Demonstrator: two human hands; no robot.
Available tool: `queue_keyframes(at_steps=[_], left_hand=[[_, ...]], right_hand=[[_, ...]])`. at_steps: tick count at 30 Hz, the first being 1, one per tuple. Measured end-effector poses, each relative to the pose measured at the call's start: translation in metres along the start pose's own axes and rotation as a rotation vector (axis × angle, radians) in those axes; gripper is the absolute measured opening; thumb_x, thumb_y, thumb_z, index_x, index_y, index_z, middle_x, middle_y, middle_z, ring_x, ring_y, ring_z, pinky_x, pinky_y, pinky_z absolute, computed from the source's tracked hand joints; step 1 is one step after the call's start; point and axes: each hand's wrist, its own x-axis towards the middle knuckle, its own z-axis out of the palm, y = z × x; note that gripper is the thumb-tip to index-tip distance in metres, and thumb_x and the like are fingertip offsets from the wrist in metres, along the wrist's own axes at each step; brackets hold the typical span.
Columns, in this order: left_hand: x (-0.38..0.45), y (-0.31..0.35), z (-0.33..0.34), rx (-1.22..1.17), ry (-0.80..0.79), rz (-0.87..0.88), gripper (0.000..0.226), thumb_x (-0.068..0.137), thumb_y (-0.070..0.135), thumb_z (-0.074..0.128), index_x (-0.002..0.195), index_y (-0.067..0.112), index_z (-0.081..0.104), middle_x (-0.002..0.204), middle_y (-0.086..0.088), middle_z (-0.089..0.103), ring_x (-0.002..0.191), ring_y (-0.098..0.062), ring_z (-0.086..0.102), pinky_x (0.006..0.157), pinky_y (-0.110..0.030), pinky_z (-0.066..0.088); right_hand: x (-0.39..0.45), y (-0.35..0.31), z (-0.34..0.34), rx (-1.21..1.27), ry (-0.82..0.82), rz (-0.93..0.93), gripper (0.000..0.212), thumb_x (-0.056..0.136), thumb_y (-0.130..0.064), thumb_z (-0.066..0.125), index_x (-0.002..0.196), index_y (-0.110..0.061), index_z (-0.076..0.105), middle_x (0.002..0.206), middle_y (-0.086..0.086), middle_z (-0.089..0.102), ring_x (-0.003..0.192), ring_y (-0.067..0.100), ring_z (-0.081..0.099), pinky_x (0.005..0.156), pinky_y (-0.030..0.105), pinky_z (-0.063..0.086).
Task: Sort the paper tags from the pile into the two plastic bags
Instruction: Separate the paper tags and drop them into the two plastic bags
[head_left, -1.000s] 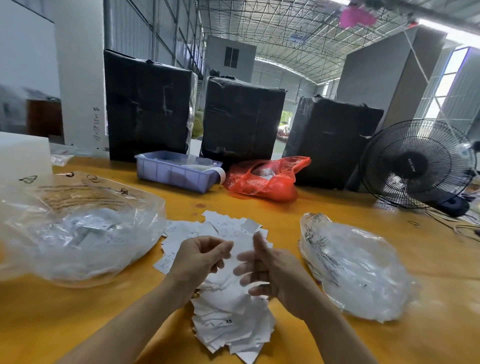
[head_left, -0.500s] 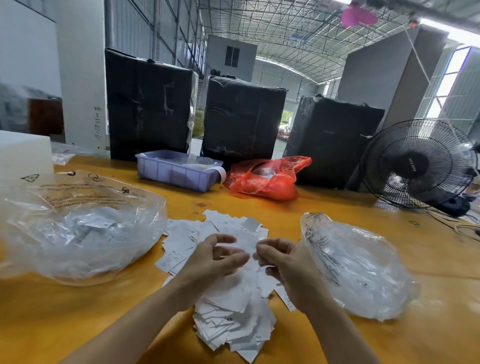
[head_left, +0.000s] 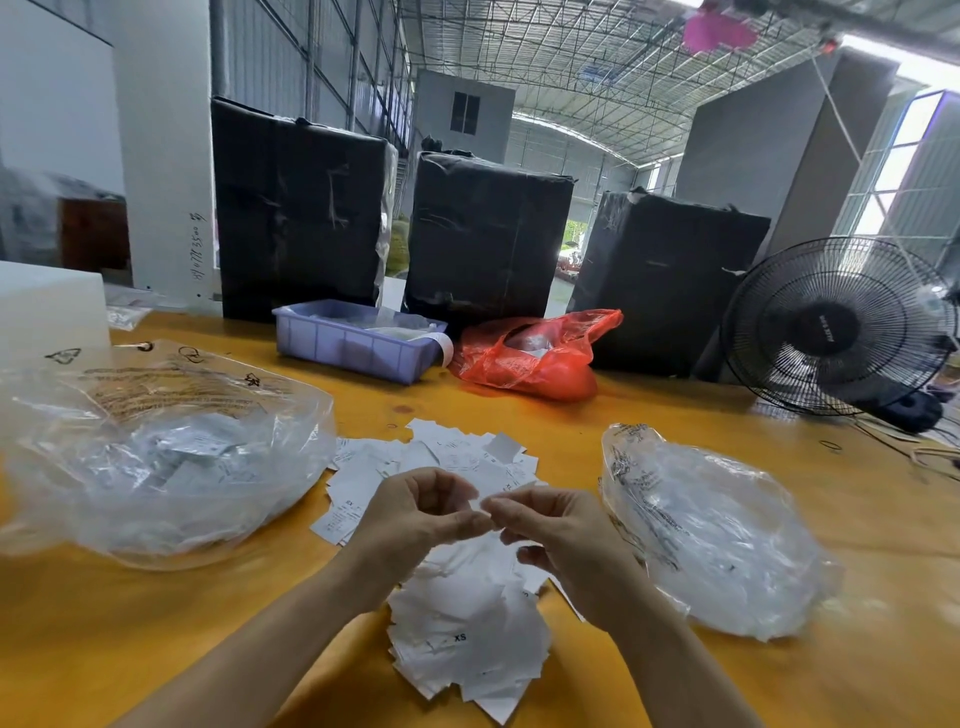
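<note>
- White paper tags (head_left: 467, 639) lie heaped at six o'clock, between the clear bags at nine (head_left: 156, 457) and three (head_left: 717, 535).
- Left hand (head_left: 415, 514) and right hand (head_left: 561, 535) meet fingertip to fingertip, seemingly pinching one tag.
- Stuck-together tags could land in the wrong bag.

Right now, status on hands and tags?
Left hand and right hand pinch one tag above pile. Left bag part filled. Nothing in the way.

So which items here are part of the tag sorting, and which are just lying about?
Part of the job: tag pile, left plastic bag, right plastic bag, left hand, right hand.

Lying about: purple bin, red bag, fan, black bales.
</note>
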Motion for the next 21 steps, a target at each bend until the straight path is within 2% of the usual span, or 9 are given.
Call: queue_keyframes(at_steps=[2,5,9,12,16,19,21], left_hand=[[-0.0008,0.0000,0.0009,-0.004,-0.041,-0.003,0.032,0.060,0.004,0.080,0.090,0.001,0.067,0.079,-0.014,0.066,0.070,-0.016,0.066,0.062,-0.019,0.053],[-0.0022,0.0002,0.0016,-0.018,-0.103,-0.010,0.039,0.060,0.016,0.080,0.093,-0.001,0.068,0.087,-0.021,0.070,0.076,-0.020,0.067,0.066,-0.021,0.053],[-0.0026,0.0010,0.0016,-0.007,-0.127,-0.039,0.044,0.061,0.031,0.077,0.092,0.000,0.071,0.081,-0.013,0.070,0.070,-0.013,0.062,0.065,-0.022,0.050],[-0.0015,0.0001,0.0009,-0.042,-0.088,-0.060,0.041,0.059,0.032,0.076,0.086,0.002,0.074,0.072,-0.007,0.067,0.064,-0.012,0.059,0.063,-0.022,0.049],[-0.0017,0.0014,-0.0021,-0.169,-0.077,-0.094,0.019,0.060,0.024,0.075,0.072,0.009,0.076,0.063,-0.006,0.064,0.056,-0.011,0.057,0.057,-0.019,0.048],[-0.0008,0.0037,-0.0024,-0.102,-0.005,-0.093,0.028,0.059,0.031,0.075,0.076,0.009,0.075,0.067,-0.004,0.068,0.063,-0.008,0.063,0.064,-0.021,0.049],[0.0020,0.0039,-0.0034,-0.102,0.094,-0.096,0.034,0.059,0.032,0.075,0.082,0.007,0.073,0.071,-0.004,0.071,0.066,-0.008,0.066,0.068,-0.025,0.047]], right_hand=[[0.0003,0.0001,0.0004,-0.019,0.024,-0.026,0.016,0.070,-0.030,0.075,0.073,-0.014,0.075,0.064,0.000,0.064,0.061,0.007,0.054,0.057,0.020,0.041],[0.0003,-0.0002,-0.0004,-0.022,0.033,-0.058,0.025,0.058,-0.038,0.077,0.067,-0.015,0.074,0.059,0.001,0.059,0.057,0.007,0.049,0.054,0.019,0.038],[0.0015,0.0021,0.0019,-0.025,0.038,-0.064,0.024,0.055,-0.038,0.079,0.062,-0.016,0.071,0.059,0.000,0.059,0.055,0.006,0.049,0.054,0.019,0.038],[0.0024,0.0030,0.0026,-0.021,0.038,-0.059,0.025,0.058,-0.037,0.079,0.064,-0.015,0.070,0.058,0.000,0.059,0.054,0.007,0.050,0.054,0.019,0.039],[0.0023,0.0038,0.0012,-0.018,0.022,-0.065,0.029,0.060,-0.039,0.078,0.068,-0.013,0.069,0.059,-0.001,0.060,0.056,0.007,0.053,0.054,0.019,0.041],[0.0021,0.0034,0.0026,-0.028,0.029,-0.091,0.022,0.071,-0.031,0.075,0.075,-0.011,0.070,0.066,0.001,0.066,0.058,0.010,0.057,0.054,0.019,0.044],[0.0033,0.0030,0.0008,-0.186,0.107,-0.158,0.015,0.079,-0.025,0.073,0.080,-0.011,0.069,0.069,0.000,0.067,0.059,0.007,0.058,0.054,0.017,0.045]])
